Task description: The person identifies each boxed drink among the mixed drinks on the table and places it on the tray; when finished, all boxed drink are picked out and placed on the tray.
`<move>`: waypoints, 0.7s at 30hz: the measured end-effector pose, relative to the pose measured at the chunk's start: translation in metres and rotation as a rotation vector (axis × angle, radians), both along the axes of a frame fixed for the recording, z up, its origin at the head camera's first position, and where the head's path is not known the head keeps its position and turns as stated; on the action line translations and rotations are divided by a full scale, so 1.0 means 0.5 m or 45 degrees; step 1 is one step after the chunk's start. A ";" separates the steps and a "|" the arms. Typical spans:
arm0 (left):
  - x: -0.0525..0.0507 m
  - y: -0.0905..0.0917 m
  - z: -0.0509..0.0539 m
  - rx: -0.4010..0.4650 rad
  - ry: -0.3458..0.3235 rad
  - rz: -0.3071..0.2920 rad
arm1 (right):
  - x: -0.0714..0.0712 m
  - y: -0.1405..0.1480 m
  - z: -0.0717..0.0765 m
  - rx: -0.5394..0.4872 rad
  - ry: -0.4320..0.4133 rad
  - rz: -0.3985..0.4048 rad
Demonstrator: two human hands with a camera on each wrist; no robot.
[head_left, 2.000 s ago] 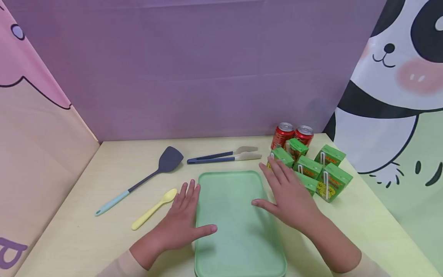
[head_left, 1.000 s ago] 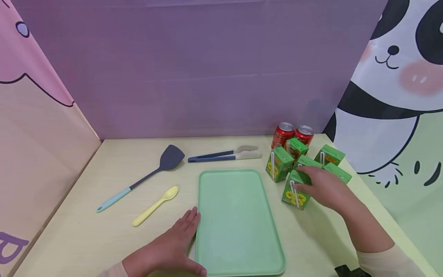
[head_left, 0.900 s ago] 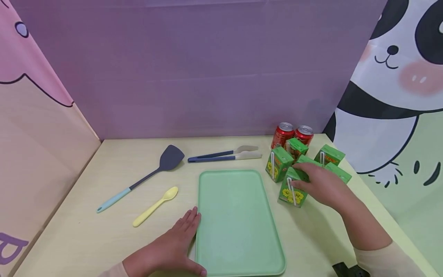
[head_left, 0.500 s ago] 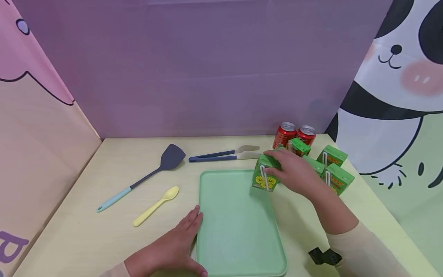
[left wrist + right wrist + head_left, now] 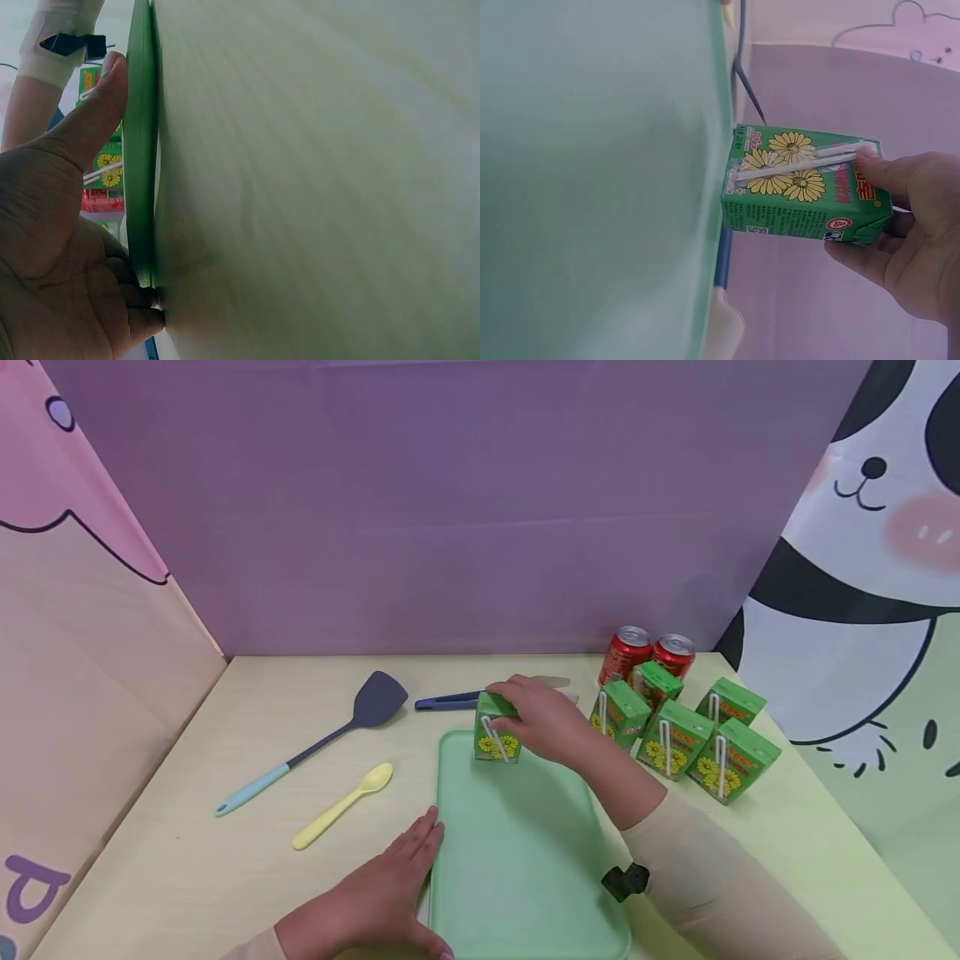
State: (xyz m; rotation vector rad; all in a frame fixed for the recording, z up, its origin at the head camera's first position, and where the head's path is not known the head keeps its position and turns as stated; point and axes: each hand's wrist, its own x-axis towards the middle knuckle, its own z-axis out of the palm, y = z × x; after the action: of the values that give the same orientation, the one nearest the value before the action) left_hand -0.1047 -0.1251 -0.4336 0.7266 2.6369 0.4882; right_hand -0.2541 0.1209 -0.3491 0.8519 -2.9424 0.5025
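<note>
My right hand [image 5: 543, 718] pinches a green drink carton [image 5: 497, 735] near its top, thumb on the straw side. The carton is upright at the far end of the green tray [image 5: 525, 860]. In the right wrist view the carton [image 5: 802, 184] shows yellow flowers and a white straw, its base at the tray's surface; whether it touches cannot be told. My left hand [image 5: 382, 893] rests at the tray's left edge with its fingers straight. In the left wrist view the left hand's thumb [image 5: 101, 105] lies along the tray's rim [image 5: 141, 150].
Several more green cartons [image 5: 675, 739] stand to the right of the tray, with two red cans [image 5: 626, 653] behind them. Tongs [image 5: 450, 702] lie beyond the tray, partly hidden by the right hand. A spatula [image 5: 378, 700] and a yellow spoon [image 5: 345, 806] lie to the left.
The right hand took hold of the front carton in the group and carried it left to the tray's far end. The left hand moved down from above the tray's left side to its edge.
</note>
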 end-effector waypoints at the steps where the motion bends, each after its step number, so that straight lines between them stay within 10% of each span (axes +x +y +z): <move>1: -0.001 0.001 0.000 -0.005 0.000 -0.001 | -0.004 -0.009 -0.003 0.008 -0.002 0.011; 21: -0.001 0.003 0.005 -0.063 0.005 -0.020 | -0.027 -0.081 -0.036 0.143 -0.039 0.041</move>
State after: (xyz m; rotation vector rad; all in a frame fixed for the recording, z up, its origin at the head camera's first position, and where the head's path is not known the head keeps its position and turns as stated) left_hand -0.1054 -0.1238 -0.4310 0.7331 2.6353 0.4156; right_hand -0.2677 0.0804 -0.3669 0.9120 -3.0139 0.3573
